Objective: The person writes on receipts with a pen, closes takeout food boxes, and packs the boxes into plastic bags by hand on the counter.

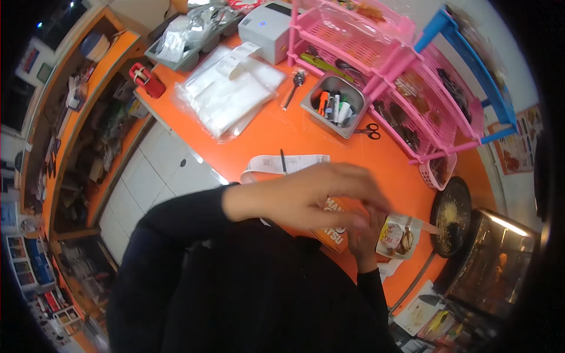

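Note:
My left hand [315,197] reaches across in front of me above an orange box [333,238] with white lettering. Its thumb and fingers curve toward my right hand [366,238], and the fingertips are smeared by motion. Left fingertips partly cover the right fingers, so any item between the hands is hidden. Just right of my right hand is a small white carton [398,238] with a food picture. A pale translucent strip [419,223] juts out above it. Beyond my left hand, a black pen [283,162] lies on a long printed receipt [306,163].
On the orange table [235,156] are plastic bags [229,91], a spoon [293,88], a metal tin of markers [335,109] and scissors [369,132]. Pink racks [353,41] and a grey printer [266,30] stand behind. A dark pan [450,217] and lit glass cabinet [491,256] are right.

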Demonstrator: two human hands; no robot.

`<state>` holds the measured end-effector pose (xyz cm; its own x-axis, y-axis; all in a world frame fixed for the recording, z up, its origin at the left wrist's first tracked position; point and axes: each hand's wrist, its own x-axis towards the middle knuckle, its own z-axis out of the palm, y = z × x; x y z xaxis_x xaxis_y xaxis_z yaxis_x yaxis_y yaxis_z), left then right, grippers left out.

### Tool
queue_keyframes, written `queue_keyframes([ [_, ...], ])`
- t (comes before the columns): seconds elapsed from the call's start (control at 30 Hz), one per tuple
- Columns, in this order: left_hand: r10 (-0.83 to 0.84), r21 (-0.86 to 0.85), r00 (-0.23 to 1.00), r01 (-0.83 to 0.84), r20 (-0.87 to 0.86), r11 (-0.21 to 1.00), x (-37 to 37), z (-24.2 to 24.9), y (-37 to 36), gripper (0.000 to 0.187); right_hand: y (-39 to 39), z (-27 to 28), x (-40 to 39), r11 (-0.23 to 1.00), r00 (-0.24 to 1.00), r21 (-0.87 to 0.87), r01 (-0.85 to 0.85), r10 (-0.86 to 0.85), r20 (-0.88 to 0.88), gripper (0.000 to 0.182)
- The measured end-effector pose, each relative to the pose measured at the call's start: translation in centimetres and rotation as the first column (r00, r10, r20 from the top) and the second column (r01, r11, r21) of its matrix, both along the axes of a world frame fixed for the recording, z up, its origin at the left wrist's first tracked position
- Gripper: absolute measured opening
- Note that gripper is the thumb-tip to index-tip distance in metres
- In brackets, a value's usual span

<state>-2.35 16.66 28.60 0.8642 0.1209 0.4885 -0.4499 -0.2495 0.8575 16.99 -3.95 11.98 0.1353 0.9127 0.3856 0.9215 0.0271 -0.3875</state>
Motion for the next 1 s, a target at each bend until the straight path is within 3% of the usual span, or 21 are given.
queue_keyframes([
  [0.1, -0.124, -0.255, 0.932, 0.219, 0.341, 0.942, -4.7, 7.4, 0.6, 0.029, 5.1, 3.1, -1.8, 0.993, 0.99, 0.077, -0.085, 0.093, -0.105, 0.033],
  [0.17, -0.242, -0.303, 0.877, 0.384, 0.416, 0.872, -7.7, 9.5, 0.7, 0.029, 9.5, 4.1, -4.6, 0.977, 0.982, 0.147, -0.156, 0.17, -0.083, 0.026],
  [0.3, -0.419, -0.347, 0.791, 0.584, 0.446, 0.734, -12.7, 10.8, 1.8, 0.029, 18.7, 5.0, -12.1, 0.947, 0.952, 0.127, -0.294, 0.302, -0.051, 0.023],
  [0.57, -0.525, -0.387, 0.717, 0.693, 0.458, 0.609, -23.7, 10.6, 8.5, 0.03, 33.8, 3.4, -27.4, 0.873, 0.878, -0.087, -0.479, 0.477, -0.043, 0.024],
  [0.67, -0.547, -0.388, 0.698, 0.713, 0.462, 0.584, -26.3, 10.6, 10.3, 0.03, 37.1, 1.7, -30.0, 0.89, 0.897, -0.115, -0.442, 0.44, -0.043, 0.023],
  [0.87, -0.594, -0.418, 0.666, 0.745, 0.451, 0.519, -29.3, 10.9, 14.3, 0.03, 41.8, -4.8, -29.6, 0.944, 0.954, -0.217, -0.249, 0.278, 0.115, 0.018],
  [1.0, -0.606, -0.43, 0.658, 0.752, 0.448, 0.499, -30.9, 10.8, 16.8, 0.031, 42.6, -6.5, -29.6, 0.938, 0.962, -0.269, -0.22, 0.255, 0.103, 0.015],
])
